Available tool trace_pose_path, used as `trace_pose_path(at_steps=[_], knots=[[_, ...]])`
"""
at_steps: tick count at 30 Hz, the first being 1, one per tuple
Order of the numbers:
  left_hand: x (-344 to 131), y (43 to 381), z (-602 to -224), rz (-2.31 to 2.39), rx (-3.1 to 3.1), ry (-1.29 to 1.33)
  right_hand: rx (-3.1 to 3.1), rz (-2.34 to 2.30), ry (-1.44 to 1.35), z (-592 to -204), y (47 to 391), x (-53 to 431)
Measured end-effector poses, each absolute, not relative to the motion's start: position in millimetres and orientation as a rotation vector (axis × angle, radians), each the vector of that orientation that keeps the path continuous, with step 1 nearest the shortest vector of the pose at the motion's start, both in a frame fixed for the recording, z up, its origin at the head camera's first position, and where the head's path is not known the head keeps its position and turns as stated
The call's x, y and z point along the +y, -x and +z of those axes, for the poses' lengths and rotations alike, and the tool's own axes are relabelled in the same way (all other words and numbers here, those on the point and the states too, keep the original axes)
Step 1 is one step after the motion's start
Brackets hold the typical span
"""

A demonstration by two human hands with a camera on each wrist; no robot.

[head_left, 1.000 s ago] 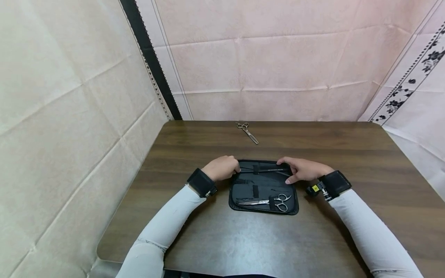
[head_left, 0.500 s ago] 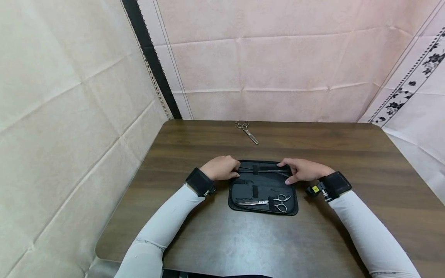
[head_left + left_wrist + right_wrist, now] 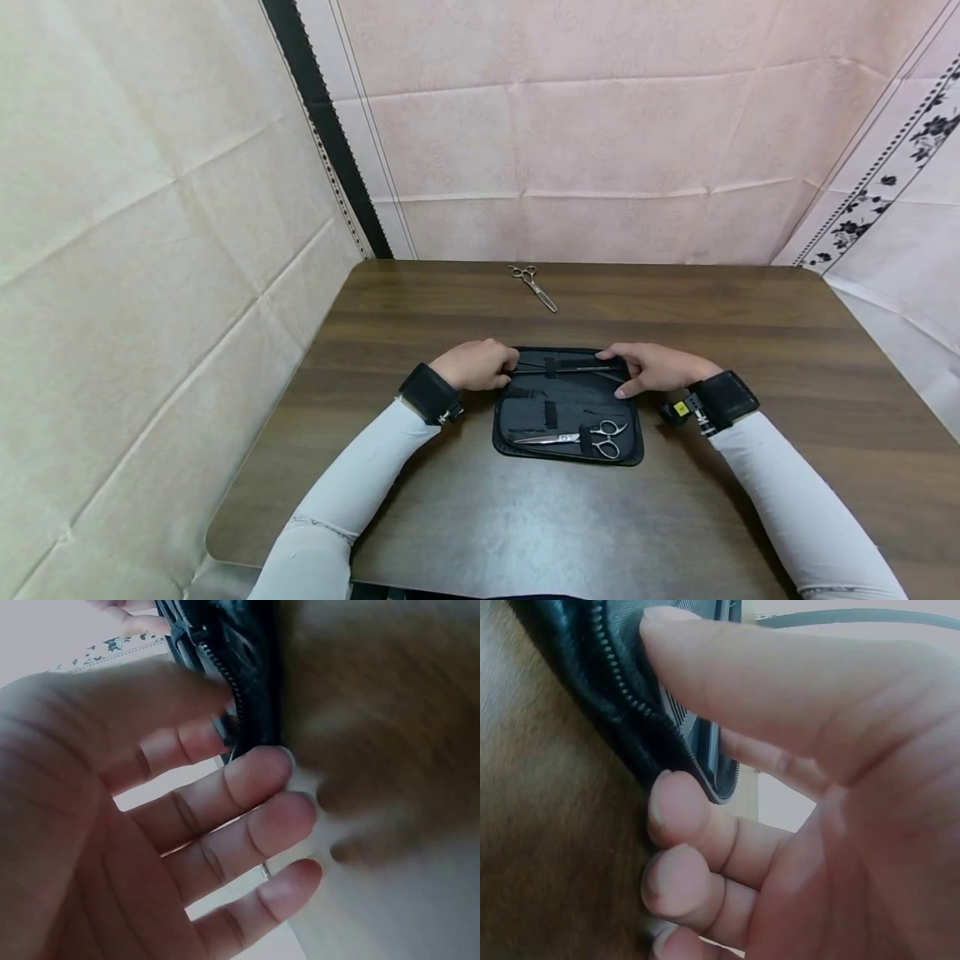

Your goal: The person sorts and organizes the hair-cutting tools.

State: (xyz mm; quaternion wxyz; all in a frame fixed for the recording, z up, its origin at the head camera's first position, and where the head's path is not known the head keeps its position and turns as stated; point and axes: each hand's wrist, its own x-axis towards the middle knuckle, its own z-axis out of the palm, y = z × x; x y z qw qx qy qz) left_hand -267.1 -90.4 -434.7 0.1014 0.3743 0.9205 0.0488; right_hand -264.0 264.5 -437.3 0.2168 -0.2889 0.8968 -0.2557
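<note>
A black zippered case lies unfolded on the table before me. Silver scissors sit under a strap in its near half. Across the far half runs a thin black comb-like tool, held by another strap. My left hand grips the case's left edge, its thumb and forefinger close by the tool's left end; the other fingers extend in the left wrist view. At the far right corner my right hand holds the edge, thumb inside the zip, other fingers curled along the outside.
A second pair of scissors, with comb-like teeth, lies beyond the case near the far edge of the wooden table. Cream cloth hangs behind the table, and more cloth stands along the left.
My left fingers shift slightly at the case's left edge. The right hand, the case and both pairs of scissors stay almost where they were.
</note>
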Motion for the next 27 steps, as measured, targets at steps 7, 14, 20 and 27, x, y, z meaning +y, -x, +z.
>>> trace_pose_path(at_steps=[7,14,20,27], knots=[[-88,266,-433,0.139,2.691,-1.131,2.481,-0.700,0.810,-436,264,265],[-90,265,-431,0.236,2.673,-1.142,2.472,-0.711,0.807,-437,264,264],[-93,263,-426,0.262,2.651,-1.159,2.461,-0.714,0.804,-436,264,263],[-99,268,-427,0.334,2.651,-1.206,2.464,-0.712,0.796,-436,264,264]])
